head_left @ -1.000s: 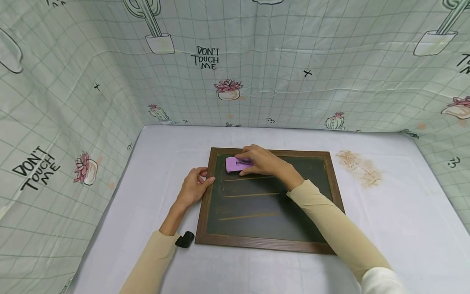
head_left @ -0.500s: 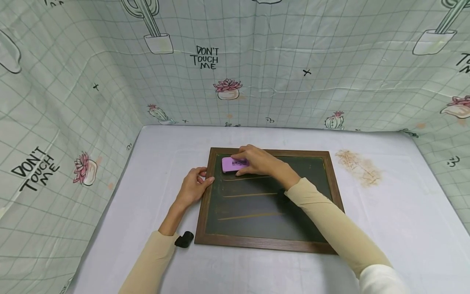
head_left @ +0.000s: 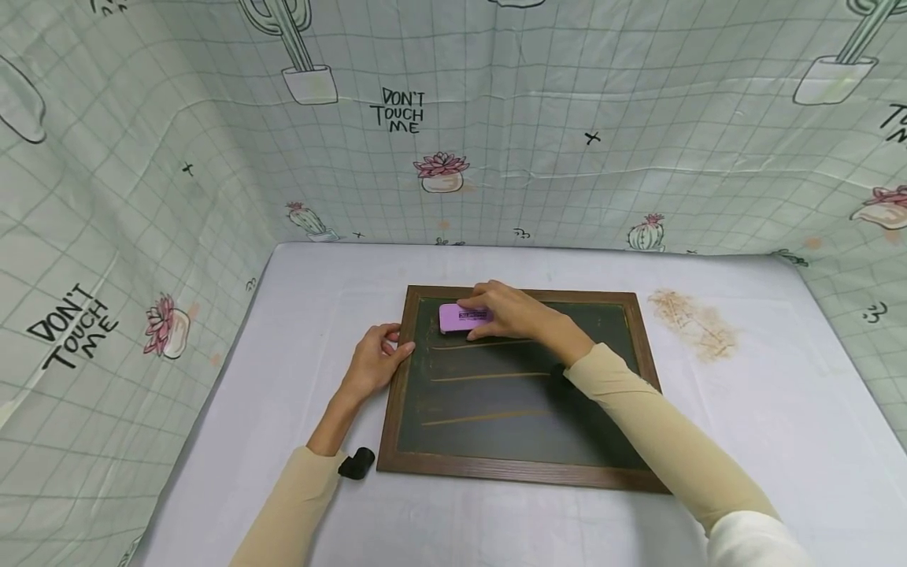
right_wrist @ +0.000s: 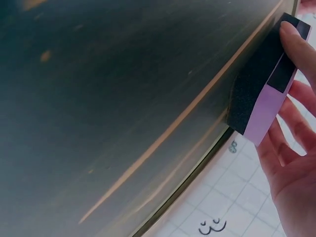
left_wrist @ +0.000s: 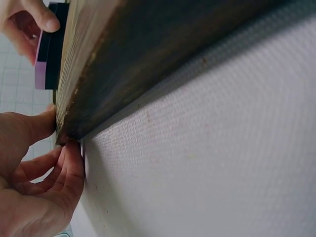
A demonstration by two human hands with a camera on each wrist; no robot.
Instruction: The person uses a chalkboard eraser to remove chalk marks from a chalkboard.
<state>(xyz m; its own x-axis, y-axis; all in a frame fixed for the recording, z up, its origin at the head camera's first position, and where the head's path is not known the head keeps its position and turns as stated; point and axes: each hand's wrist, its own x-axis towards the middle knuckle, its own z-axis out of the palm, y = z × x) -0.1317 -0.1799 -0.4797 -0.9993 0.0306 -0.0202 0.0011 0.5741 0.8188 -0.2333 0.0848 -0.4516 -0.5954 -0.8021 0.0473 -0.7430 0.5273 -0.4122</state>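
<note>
Eraser [head_left: 457, 318]: sliding toward three o'clock since the earlier frame
Right hand [head_left: 523, 316]: gripping it
Left hand [head_left: 370, 362]: pinching chalkboard frame [head_left: 394, 409] near ten o'clock

The head camera looks forward and down on the chalkboard [head_left: 482, 441]; both wrist cameras, low and close, share the eraser [head_left: 451, 318].

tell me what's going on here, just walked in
A person has both hands at a wood-framed board lying on a white-covered table. The right hand grips a purple eraser at the board's far left corner area. The left hand holds the left side of the frame. Three tan lines show on the board, nearer the person than the eraser. A brownish smudge marks the table's cover, right of the board.
</note>
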